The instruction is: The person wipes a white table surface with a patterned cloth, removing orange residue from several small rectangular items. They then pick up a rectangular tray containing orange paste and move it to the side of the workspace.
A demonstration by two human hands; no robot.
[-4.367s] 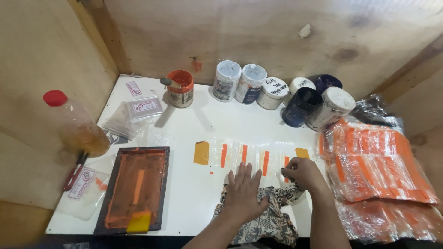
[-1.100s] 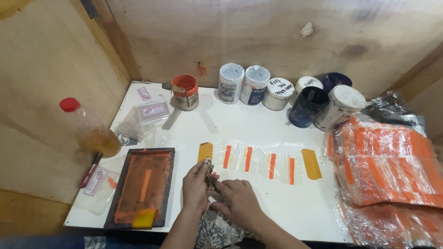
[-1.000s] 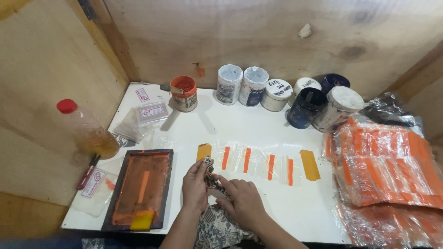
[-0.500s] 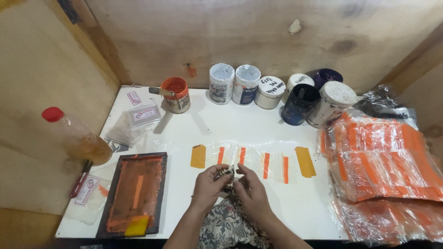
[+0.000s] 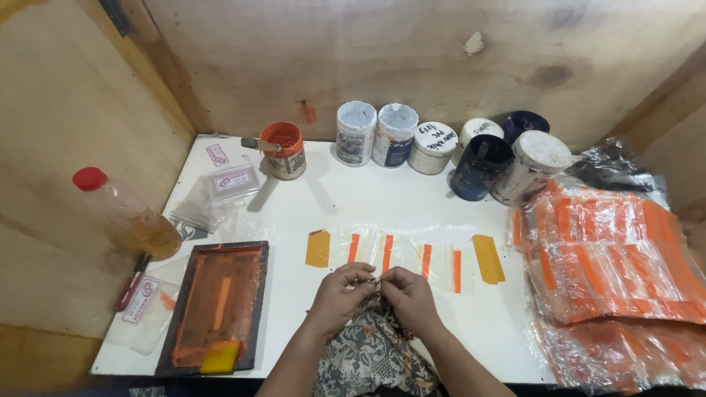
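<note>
Both hands meet at the lower middle of the frame: the left hand (image 5: 340, 292) and the right hand (image 5: 409, 294) have their fingers pinched together on a bunched patterned cloth (image 5: 371, 351), soft and floral-printed, which trails off the near edge of the white tabletop (image 5: 382, 198). Just above, a row of clear plastic bags (image 5: 401, 255) is taped flat with mustard strips; its orange stripes are already printed. At lower left a dark framed printing screen (image 5: 218, 305), smeared with orange ink, is left lying flat. Finished glossy bags (image 5: 610, 254) are heaped at right.
</note>
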